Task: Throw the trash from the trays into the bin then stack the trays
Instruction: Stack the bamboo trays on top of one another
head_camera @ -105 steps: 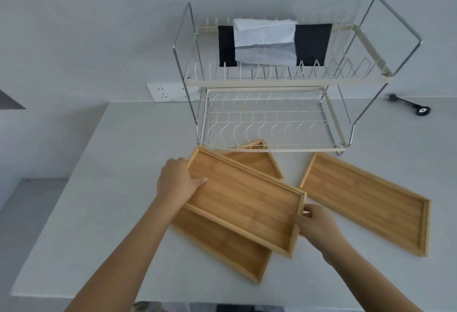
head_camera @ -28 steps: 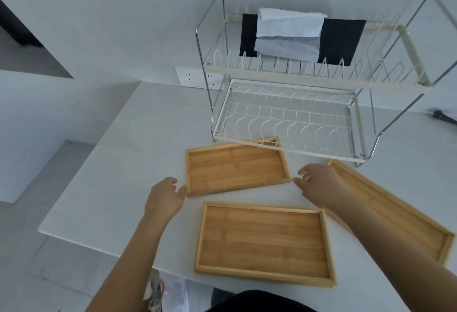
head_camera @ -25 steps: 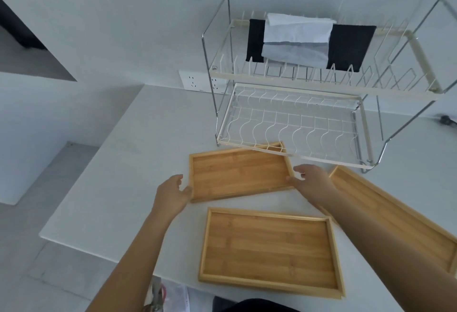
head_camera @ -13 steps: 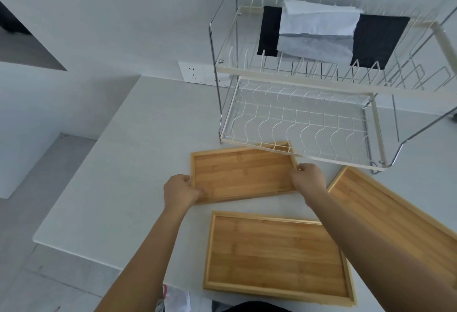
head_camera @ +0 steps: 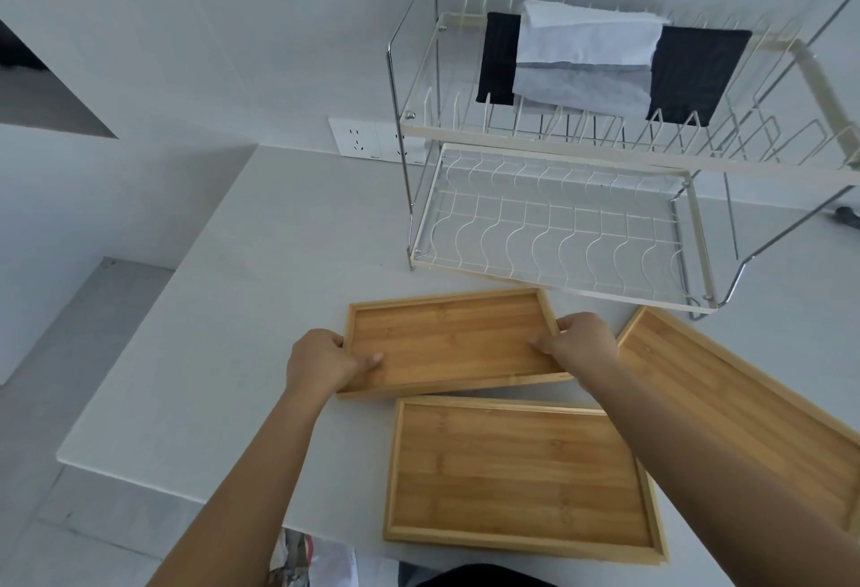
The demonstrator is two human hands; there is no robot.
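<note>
Three empty bamboo trays lie on the white counter. My left hand grips the left end of the far tray and my right hand grips its right end; its near edge looks raised off the counter. A second tray lies flat just in front of it, near the counter's front edge. The third tray lies at an angle on the right, partly behind my right forearm. Below the counter edge a bit of crumpled paper and plastic shows; no bin is clearly visible.
A two-tier wire dish rack stands behind the trays, with black and white cloths hung on its top tier. A wall socket sits to its left. The counter's left edge drops to the floor.
Both hands closed on the ends of the far tray and drew it toward me, away from the rack, its near edge lifting. Earlier, one tray was set down at the front.
</note>
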